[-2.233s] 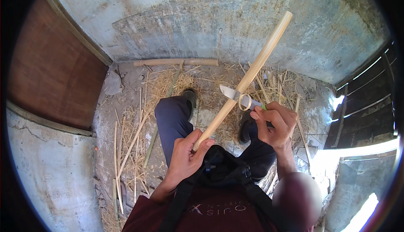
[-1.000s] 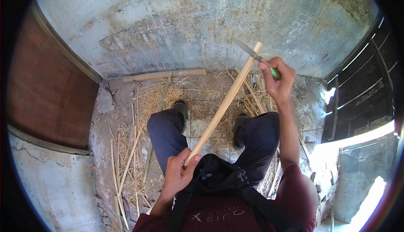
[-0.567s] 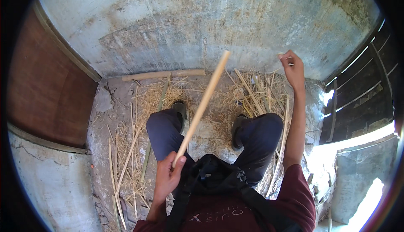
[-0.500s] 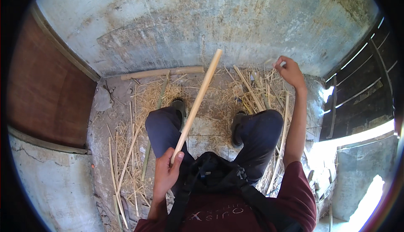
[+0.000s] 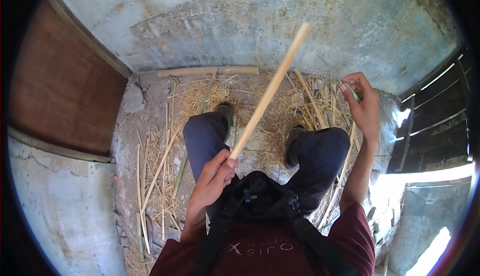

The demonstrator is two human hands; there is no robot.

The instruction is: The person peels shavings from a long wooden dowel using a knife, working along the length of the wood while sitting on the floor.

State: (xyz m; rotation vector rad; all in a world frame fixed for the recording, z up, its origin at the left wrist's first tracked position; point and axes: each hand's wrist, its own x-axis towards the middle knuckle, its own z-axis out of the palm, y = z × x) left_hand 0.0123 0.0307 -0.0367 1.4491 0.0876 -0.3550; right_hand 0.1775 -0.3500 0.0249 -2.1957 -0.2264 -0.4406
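A long, pale stick point(image 5: 270, 93), smooth and straight, slants up and to the right from my left hand point(image 5: 211, 180). The fingers of that hand are wrapped round its lower end, and the far end stands in the air in front of the wall. Out to the right, my right hand point(image 5: 365, 105) is raised with its fingers curled round a small green object point(image 5: 356, 96). Only a sliver of this object shows, so its kind cannot be made out. The right hand is well apart from the stick.
Shavings point(image 5: 200, 95) and thin split strips point(image 5: 159, 176) litter the floor on both sides of my legs. A thick pole point(image 5: 210, 71) lies along the base of the stained wall point(image 5: 210, 31). A brown panel point(image 5: 65, 81) stands at left, a slatted dark one point(image 5: 430, 121) at right.
The stick's far end has swung up and to the right, and my left hand has risen slightly. My right hand has shifted a little right and turned, showing the green object.
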